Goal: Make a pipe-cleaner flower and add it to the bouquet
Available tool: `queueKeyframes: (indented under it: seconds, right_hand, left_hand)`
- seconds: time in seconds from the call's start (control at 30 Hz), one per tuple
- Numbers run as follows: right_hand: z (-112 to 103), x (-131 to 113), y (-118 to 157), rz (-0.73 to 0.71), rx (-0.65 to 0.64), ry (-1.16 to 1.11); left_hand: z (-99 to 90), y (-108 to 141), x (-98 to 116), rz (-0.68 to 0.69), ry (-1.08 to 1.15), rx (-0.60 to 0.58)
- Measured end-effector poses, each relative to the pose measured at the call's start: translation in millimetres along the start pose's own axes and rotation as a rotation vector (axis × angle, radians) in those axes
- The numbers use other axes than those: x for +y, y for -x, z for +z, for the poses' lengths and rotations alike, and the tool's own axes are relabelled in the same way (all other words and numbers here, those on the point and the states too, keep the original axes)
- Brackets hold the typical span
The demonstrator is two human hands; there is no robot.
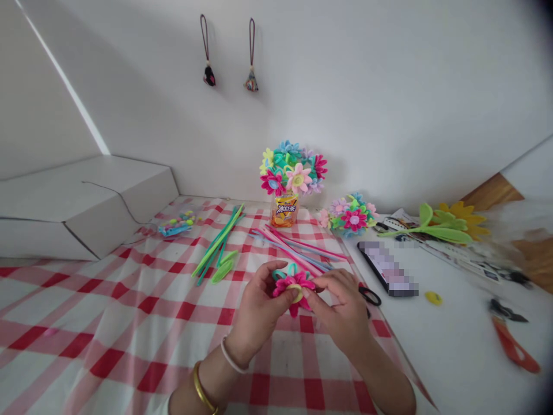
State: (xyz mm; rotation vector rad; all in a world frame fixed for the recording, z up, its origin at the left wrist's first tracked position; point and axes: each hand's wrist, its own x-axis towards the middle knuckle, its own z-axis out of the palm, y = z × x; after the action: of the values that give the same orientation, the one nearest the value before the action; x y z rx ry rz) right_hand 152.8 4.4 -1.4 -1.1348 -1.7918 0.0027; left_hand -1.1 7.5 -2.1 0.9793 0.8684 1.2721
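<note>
Between my two hands is a pink pipe-cleaner flower (295, 306) with a pale yellow centre and teal loops behind its petals. My left hand (264, 305) grips it from the left, the thumb pressed on the yellow centre. From the right, my right hand (343, 308) pinches its petals near the centre with thumb and forefinger. Just beyond the hands lie pink and light-blue pipe cleaners (302, 248). Green pipe cleaners (219, 242) are spread to the left, with bent light-green loops (223, 268) beside them. A pair of scissors (370, 296) lies partly hidden behind my right hand.
A bouquet (298, 167) stands in a labelled bottle (284, 212) by the wall, a smaller bunch (352, 214) beside it. On the right are a phone (386, 268), a yellow flower (464, 219) and orange-handled pliers (514, 343). A white box (86, 202) sits left of the checked cloth (129, 323).
</note>
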Motion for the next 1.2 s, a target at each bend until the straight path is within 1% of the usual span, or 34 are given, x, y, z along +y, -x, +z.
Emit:
queueKeyframes:
  seconds: [0.17, 0.43, 0.5, 0.57, 0.63, 0.67, 0.8, 0.87, 0.93, 1.03, 1.2]
  right_hand:
    - [-0.9, -3.9, -2.5, -0.059, 0.004, 0.024]
    - [-3.5, -14.9, -1.4, -0.276, -0.013, 0.160]
    - [-3.6, -15.7, 0.0, -0.319, -0.038, 0.201]
    - [-4.1, -14.5, 0.2, -0.332, -0.083, 0.235]
    - [-6.0, -10.7, -1.5, -0.284, -0.123, 0.213]
    - [-7.8, -8.1, -3.1, -0.240, -0.144, 0.167]
    - [-18.0, 2.2, -11.5, -0.013, -0.249, -0.159]
    - [-21.5, 4.3, -14.2, 0.110, -0.256, -0.263]
    - [-21.8, 4.2, -14.8, 0.196, -0.250, -0.296]
    - [-18.4, 2.0, -13.1, 0.236, -0.288, -0.300]
    - [-19.0, 0.3, -13.8, 0.236, -0.389, -0.291]
  left_hand:
    - [0.0, -0.6, 0.6, 0.011, -0.066, 0.043]
    - [0.3, -2.2, 0.0, -0.019, -0.100, 0.069]
    - [0.1, -2.0, -0.5, -0.022, -0.115, 0.077]
    - [-0.6, -2.0, 0.1, -0.024, -0.124, 0.079]
    - [-1.6, -2.5, 2.6, -0.030, -0.108, 0.062]
    - [-2.3, -3.0, 4.5, -0.038, -0.094, 0.048]
    - [-5.3, -4.8, 12.9, -0.063, -0.113, 0.002]
    - [-6.5, -4.8, 15.1, -0.045, -0.169, -0.021]
    - [-7.3, -4.1, 15.3, 0.001, -0.239, -0.059]
    - [-7.7, -2.3, 14.3, 0.064, -0.354, -0.119]
    - [-8.2, 0.2, 16.3, 0.081, -0.471, -0.237]
